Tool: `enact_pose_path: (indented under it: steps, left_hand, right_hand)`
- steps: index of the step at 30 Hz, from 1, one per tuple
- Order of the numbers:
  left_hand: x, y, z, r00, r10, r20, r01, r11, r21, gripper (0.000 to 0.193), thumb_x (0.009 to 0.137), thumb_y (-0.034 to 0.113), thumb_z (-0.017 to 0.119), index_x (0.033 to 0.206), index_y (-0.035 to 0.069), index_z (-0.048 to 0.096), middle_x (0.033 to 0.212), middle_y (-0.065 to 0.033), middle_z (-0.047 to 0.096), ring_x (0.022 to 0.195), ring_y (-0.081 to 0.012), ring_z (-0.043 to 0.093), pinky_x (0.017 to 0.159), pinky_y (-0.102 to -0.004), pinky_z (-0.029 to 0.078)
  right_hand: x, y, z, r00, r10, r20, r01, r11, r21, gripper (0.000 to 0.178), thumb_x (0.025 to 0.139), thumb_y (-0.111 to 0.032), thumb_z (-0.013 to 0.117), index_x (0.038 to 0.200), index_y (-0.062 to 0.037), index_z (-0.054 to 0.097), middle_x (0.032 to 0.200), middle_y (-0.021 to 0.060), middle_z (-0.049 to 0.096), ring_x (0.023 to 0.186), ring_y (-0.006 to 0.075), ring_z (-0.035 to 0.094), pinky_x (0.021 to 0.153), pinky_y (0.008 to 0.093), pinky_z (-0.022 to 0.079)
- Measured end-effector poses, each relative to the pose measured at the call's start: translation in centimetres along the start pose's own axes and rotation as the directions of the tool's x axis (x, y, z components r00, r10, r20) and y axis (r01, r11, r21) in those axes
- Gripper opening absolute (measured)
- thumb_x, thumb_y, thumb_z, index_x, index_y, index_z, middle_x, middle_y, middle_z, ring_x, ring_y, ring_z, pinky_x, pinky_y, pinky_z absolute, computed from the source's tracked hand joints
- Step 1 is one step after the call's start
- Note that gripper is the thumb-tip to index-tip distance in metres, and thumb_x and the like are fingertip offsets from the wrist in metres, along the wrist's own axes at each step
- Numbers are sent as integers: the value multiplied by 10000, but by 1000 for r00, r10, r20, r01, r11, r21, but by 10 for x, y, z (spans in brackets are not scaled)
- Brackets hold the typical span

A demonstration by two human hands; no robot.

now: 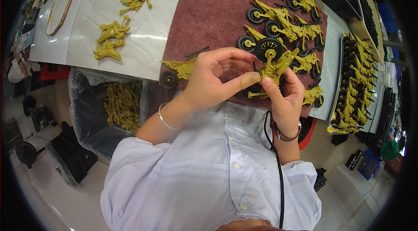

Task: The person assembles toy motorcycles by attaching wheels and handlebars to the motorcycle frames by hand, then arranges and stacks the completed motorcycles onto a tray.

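Over the front of the cloth, I hold a yellow toy motorcycle (275,71) with a black spoked wheel (268,49) at its upper end. My right hand (285,100) pinches the yellow body between thumb and fingers. From the other side, my left hand (213,74) has its thumb, wrapped in a tan bandage, pressed to the body, with the fingers curled behind. Beside my left wrist lies another yellow toy body (180,68) with a black wheel (168,79). The held toy's underside is partly hidden by my fingers.
A reddish-brown cloth (204,13) covers the table. Several yellow motorcycles (283,20) stand at its right. Loose yellow parts (111,39) lie on the marble top at left. A plastic-lined bin (89,113) holds yellow parts below. A tray of motorcycles (355,83) stands far right.
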State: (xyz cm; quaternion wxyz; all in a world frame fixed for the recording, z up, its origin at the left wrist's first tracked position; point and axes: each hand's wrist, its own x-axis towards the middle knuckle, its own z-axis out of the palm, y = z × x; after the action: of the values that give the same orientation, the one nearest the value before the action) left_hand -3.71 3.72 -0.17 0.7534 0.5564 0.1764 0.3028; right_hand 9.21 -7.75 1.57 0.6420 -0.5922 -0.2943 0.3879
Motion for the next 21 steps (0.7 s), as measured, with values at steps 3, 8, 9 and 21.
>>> enact_pose_path:
  steps: [3, 8, 9, 21]
  left_hand:
    - [0, 3, -2, 999, -47, -5, 47, 999, 12, 270, 791, 19, 696, 1030, -66, 601, 924, -101, 659, 857, -132, 643, 762, -248, 517]
    - [-1, 3, -2, 996, -92, 16, 91, 994, 54, 232, 816, 27, 669, 1016, -73, 608, 901, -106, 669, 826, -129, 646, 739, -241, 522]
    - [-2, 1, -1, 996, -92, 16, 91, 994, 54, 232, 816, 27, 669, 1016, -73, 608, 901, -106, 669, 826, -129, 646, 739, -241, 522]
    - [1, 1, 0, 996, -93, -6, 93, 996, 1, 212, 833, 19, 650, 1015, -85, 622, 934, -110, 668, 840, -128, 642, 759, -243, 525]
  right_hand:
    - [1, -3, 1, 1000, 4, 16, -3, 999, -32, 304, 806, -39, 680, 1080, 49, 582, 981, 66, 645, 878, 103, 582, 807, 242, 457]
    - [3, -3, -4, 997, 3, 73, 0, 999, -51, 317, 794, -34, 685, 1083, 48, 582, 985, 59, 643, 890, 99, 581, 811, 246, 459]
    - [3, -2, -6, 996, 26, 86, -21, 999, -50, 315, 796, -31, 683, 1083, 49, 581, 991, 60, 642, 896, 98, 581, 815, 246, 459]
    - [-1, -1, -2, 995, -75, 71, 91, 966, -243, 302, 825, -42, 665, 1098, 51, 574, 1007, 62, 638, 911, 95, 569, 819, 236, 449]
